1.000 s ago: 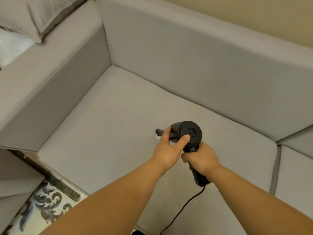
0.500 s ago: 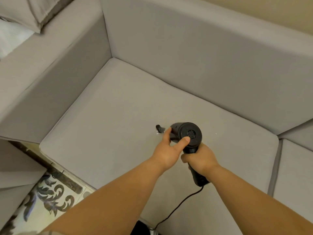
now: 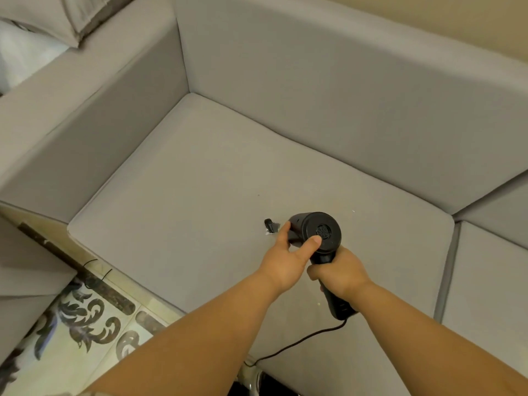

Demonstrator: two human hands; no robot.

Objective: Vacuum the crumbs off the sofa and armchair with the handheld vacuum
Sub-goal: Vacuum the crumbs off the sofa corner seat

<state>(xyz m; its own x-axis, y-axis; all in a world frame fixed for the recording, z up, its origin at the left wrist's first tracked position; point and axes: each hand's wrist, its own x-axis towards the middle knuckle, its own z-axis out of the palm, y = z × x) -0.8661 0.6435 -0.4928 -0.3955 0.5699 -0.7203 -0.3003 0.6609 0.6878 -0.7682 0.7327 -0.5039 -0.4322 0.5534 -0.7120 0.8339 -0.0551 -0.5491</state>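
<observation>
The right hand [image 3: 341, 274] is wrapped around the vacuum [image 3: 320, 234] handle. The left hand [image 3: 285, 260] steadies the barrel, thumb on the rear cap and fingers curled over the far side. The nozzle [image 3: 270, 225] touches the sofa [image 3: 177, 195] seat beside a pale crumb cluster [image 3: 268, 232]. A speck [image 3: 353, 211] lies at two o'clock from the vacuum and another [image 3: 318, 303] at six, possibly crumbs. This cushion looks mostly clean, so I judge the job partway done. No armchair work is visible.
</observation>
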